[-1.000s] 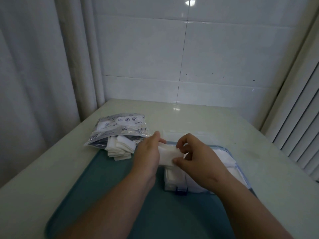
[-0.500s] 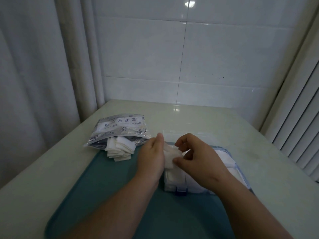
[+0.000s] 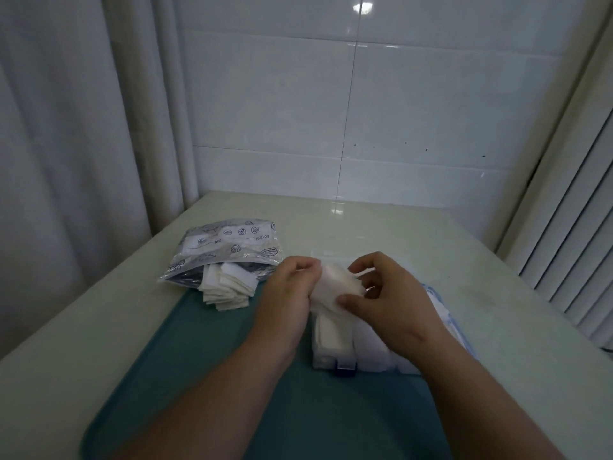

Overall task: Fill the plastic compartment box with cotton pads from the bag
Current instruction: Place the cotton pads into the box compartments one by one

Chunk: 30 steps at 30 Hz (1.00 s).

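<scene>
A small stack of white cotton pads (image 3: 333, 287) is held between both hands above the clear plastic compartment box (image 3: 335, 355). My left hand (image 3: 288, 293) grips its left side and my right hand (image 3: 384, 300) pinches its right side with thumb and fingers. The box sits on a teal tray (image 3: 199, 376); white pads lie in its near compartment. My right hand and forearm hide the rest of the box. A printed plastic bag (image 3: 229, 247) lies at the tray's far left corner, with several cotton pads (image 3: 225, 287) spilling from its mouth.
The tray rests on a pale table (image 3: 99, 310) in a corner. A curtain (image 3: 66, 144) hangs on the left, a tiled wall (image 3: 365, 111) stands behind, and slatted blinds (image 3: 580, 244) run along the right.
The held pads were squeezed into a tighter stack, and both hands lifted slightly over the box. The bag and the box stayed put.
</scene>
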Each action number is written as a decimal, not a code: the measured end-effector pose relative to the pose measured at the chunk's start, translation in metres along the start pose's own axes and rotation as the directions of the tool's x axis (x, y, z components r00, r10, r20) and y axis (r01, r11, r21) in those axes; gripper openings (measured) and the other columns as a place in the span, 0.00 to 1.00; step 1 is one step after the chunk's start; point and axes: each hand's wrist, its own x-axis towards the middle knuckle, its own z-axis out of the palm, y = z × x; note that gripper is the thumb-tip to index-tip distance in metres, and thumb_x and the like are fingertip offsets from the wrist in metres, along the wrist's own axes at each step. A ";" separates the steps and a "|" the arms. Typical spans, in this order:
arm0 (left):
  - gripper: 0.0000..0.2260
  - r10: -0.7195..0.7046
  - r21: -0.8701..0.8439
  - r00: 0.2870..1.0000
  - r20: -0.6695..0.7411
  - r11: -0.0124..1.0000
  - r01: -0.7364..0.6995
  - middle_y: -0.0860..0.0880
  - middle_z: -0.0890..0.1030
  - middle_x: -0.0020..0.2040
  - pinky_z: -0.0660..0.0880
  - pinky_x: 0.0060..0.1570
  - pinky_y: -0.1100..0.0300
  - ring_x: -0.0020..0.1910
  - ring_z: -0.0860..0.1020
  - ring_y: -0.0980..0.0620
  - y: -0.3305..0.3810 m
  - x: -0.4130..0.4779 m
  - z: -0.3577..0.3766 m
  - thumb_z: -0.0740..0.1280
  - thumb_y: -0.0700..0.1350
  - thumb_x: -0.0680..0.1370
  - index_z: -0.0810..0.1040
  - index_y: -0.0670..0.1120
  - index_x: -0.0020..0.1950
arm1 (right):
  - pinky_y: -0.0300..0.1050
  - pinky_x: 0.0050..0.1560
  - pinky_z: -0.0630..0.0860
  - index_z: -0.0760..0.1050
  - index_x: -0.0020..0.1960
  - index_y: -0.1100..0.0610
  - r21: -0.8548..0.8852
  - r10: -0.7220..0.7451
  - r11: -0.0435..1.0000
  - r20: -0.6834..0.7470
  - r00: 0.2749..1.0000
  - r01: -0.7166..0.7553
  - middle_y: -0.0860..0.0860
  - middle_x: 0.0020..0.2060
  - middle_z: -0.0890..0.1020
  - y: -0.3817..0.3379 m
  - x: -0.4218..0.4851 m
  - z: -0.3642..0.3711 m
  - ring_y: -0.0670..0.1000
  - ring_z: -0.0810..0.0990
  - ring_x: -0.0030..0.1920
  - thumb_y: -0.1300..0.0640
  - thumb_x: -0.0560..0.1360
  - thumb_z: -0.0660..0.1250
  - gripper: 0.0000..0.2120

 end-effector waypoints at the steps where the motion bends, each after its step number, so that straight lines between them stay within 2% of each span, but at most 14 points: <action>1: 0.05 0.021 0.029 1.000 0.024 0.999 -0.021 0.50 0.81 0.47 0.77 0.44 0.53 0.47 0.79 0.51 0.000 0.000 -0.002 0.66 0.43 0.77 0.81 0.51 0.48 | 0.41 0.41 0.81 0.71 0.51 0.43 0.034 0.016 0.999 -0.021 1.000 -0.016 0.45 0.42 0.81 0.000 0.001 -0.001 0.45 0.81 0.41 0.54 0.69 0.76 0.17; 3: 0.08 0.040 0.061 0.997 0.065 0.997 -0.044 0.49 0.82 0.50 0.79 0.41 0.58 0.48 0.81 0.51 -0.002 0.001 -0.004 0.69 0.40 0.76 0.80 0.52 0.50 | 0.43 0.42 0.82 0.72 0.51 0.43 0.085 0.046 0.996 -0.046 0.998 -0.042 0.46 0.43 0.81 0.000 0.001 -0.001 0.48 0.82 0.41 0.54 0.69 0.76 0.17; 5: 0.10 0.034 0.043 0.996 0.077 0.998 -0.037 0.44 0.81 0.51 0.81 0.39 0.59 0.45 0.82 0.48 -0.002 0.002 -0.005 0.71 0.37 0.75 0.80 0.51 0.51 | 0.42 0.41 0.82 0.74 0.53 0.45 0.103 0.058 0.993 -0.035 0.998 -0.054 0.46 0.44 0.81 0.000 0.001 -0.002 0.47 0.81 0.42 0.54 0.70 0.75 0.16; 8: 0.12 0.068 0.032 0.995 0.071 0.997 -0.070 0.40 0.81 0.49 0.82 0.40 0.59 0.42 0.83 0.47 -0.001 0.003 -0.006 0.71 0.34 0.74 0.80 0.51 0.49 | 0.37 0.36 0.79 0.80 0.51 0.51 0.206 0.075 0.975 0.041 0.996 -0.082 0.47 0.40 0.83 -0.003 -0.002 -0.004 0.46 0.81 0.37 0.53 0.76 0.69 0.05; 10: 0.13 0.101 0.029 0.992 0.080 0.994 -0.103 0.40 0.82 0.49 0.81 0.40 0.59 0.42 0.82 0.49 0.000 0.003 -0.008 0.71 0.33 0.74 0.81 0.52 0.48 | 0.39 0.36 0.79 0.82 0.47 0.54 0.319 0.103 0.939 0.091 0.990 -0.127 0.49 0.35 0.83 -0.004 -0.003 -0.006 0.46 0.79 0.33 0.54 0.79 0.64 0.08; 12: 0.14 0.117 0.010 0.989 0.092 0.993 -0.118 0.42 0.82 0.49 0.81 0.40 0.61 0.43 0.81 0.51 -0.001 0.003 -0.009 0.70 0.32 0.74 0.81 0.52 0.48 | 0.40 0.36 0.80 0.82 0.46 0.56 0.356 0.137 0.918 0.125 0.983 -0.174 0.51 0.34 0.84 -0.006 -0.003 -0.008 0.47 0.80 0.31 0.57 0.79 0.64 0.08; 14: 0.15 0.132 -0.004 0.985 0.107 0.991 -0.132 0.43 0.82 0.49 0.80 0.40 0.62 0.44 0.81 0.51 -0.001 0.003 -0.009 0.70 0.32 0.74 0.81 0.52 0.49 | 0.37 0.35 0.80 0.82 0.48 0.56 0.294 0.135 0.940 0.136 0.982 -0.170 0.52 0.36 0.84 -0.005 -0.002 -0.009 0.46 0.81 0.32 0.59 0.78 0.65 0.07; 19: 0.16 0.150 -0.001 0.969 0.196 0.988 -0.153 0.48 0.82 0.48 0.81 0.41 0.58 0.44 0.81 0.51 -0.003 0.004 -0.010 0.67 0.31 0.76 0.83 0.53 0.49 | 0.36 0.35 0.79 0.81 0.45 0.52 0.062 0.079 0.994 0.152 0.985 -0.090 0.49 0.34 0.84 -0.001 -0.003 -0.006 0.45 0.81 0.34 0.56 0.73 0.70 0.02; 22: 0.18 0.153 0.068 0.953 0.261 0.982 -0.176 0.56 0.82 0.45 0.82 0.47 0.50 0.46 0.81 0.46 -0.004 0.003 -0.009 0.66 0.33 0.77 0.83 0.57 0.51 | 0.34 0.31 0.76 0.80 0.43 0.51 0.068 0.083 0.993 0.142 0.986 -0.094 0.48 0.31 0.83 -0.002 -0.003 -0.005 0.42 0.80 0.30 0.56 0.73 0.70 0.01; 24: 0.19 0.157 0.094 0.943 0.293 0.977 -0.192 0.54 0.80 0.45 0.81 0.49 0.47 0.47 0.80 0.45 -0.003 0.002 -0.008 0.65 0.34 0.78 0.82 0.59 0.53 | 0.32 0.29 0.74 0.79 0.42 0.52 0.074 0.099 0.991 0.131 0.986 -0.109 0.47 0.29 0.81 -0.002 -0.003 -0.005 0.42 0.78 0.27 0.56 0.73 0.69 0.02; 27: 0.19 0.162 0.128 0.932 0.324 0.969 -0.213 0.49 0.79 0.51 0.81 0.50 0.48 0.49 0.80 0.44 -0.003 0.001 -0.007 0.64 0.36 0.79 0.81 0.61 0.55 | 0.33 0.29 0.75 0.79 0.42 0.52 0.107 0.128 0.984 0.144 0.981 -0.144 0.47 0.25 0.80 -0.002 -0.003 -0.002 0.42 0.78 0.25 0.57 0.74 0.69 0.02; 30: 0.18 0.118 0.110 0.938 0.327 0.981 -0.162 0.51 0.78 0.48 0.80 0.49 0.52 0.46 0.80 0.49 -0.003 0.000 -0.006 0.64 0.37 0.80 0.80 0.60 0.56 | 0.36 0.30 0.77 0.78 0.43 0.53 0.153 0.152 0.973 0.145 0.978 -0.173 0.49 0.26 0.81 -0.003 -0.003 0.000 0.45 0.80 0.26 0.60 0.75 0.67 0.04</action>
